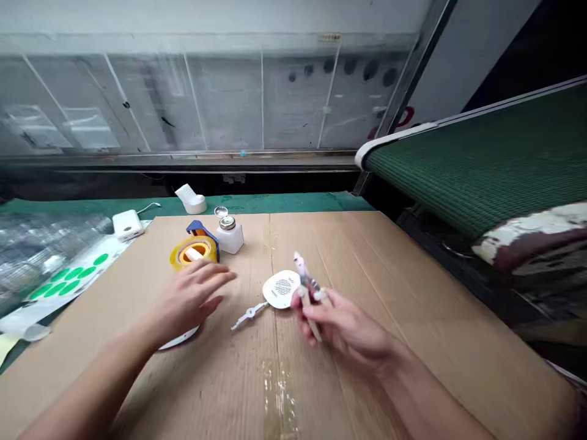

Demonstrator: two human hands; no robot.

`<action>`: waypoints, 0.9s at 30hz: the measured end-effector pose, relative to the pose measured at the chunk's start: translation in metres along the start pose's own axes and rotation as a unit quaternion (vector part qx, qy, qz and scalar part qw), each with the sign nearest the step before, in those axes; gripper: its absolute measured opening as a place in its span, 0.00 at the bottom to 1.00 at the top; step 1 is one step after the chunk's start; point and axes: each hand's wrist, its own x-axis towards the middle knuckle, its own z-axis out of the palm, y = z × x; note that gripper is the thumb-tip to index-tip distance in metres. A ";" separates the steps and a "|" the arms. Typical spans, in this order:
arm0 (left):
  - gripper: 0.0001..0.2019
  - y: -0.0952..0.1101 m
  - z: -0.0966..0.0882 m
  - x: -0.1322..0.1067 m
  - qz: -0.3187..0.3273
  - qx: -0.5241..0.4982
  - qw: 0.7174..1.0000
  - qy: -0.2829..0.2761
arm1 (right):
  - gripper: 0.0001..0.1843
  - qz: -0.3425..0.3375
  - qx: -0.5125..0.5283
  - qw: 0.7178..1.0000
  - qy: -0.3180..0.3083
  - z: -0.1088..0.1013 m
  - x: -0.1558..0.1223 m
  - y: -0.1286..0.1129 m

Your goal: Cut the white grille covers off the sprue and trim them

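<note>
Right hand (339,322) with fingers wrapped around blurred, pale-handled pliers (306,273), flat white rounded disc (280,289) just left of those fingers on brown cardboard (367,263), left hand (195,296) loosely spread near round yellow tape roll (177,256)

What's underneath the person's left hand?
Poking out beneath the left hand is the curved edge of a white piece. The hand and forearm cover the rest, so its full shape cannot be seen.
</note>
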 end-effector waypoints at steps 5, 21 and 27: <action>0.30 0.009 0.009 0.092 0.169 -0.013 0.984 -0.049 | 0.29 -0.039 -0.013 0.999 0.033 -0.024 -0.002 -0.019; 0.35 -0.029 -0.004 0.105 0.125 -0.111 0.985 0.042 | 0.17 -0.003 -0.118 0.992 0.034 -0.027 0.012 0.002; 0.35 -0.006 -0.019 0.061 -0.141 -0.344 0.900 0.230 | 0.19 -0.020 -0.150 0.987 0.054 -0.025 0.018 0.012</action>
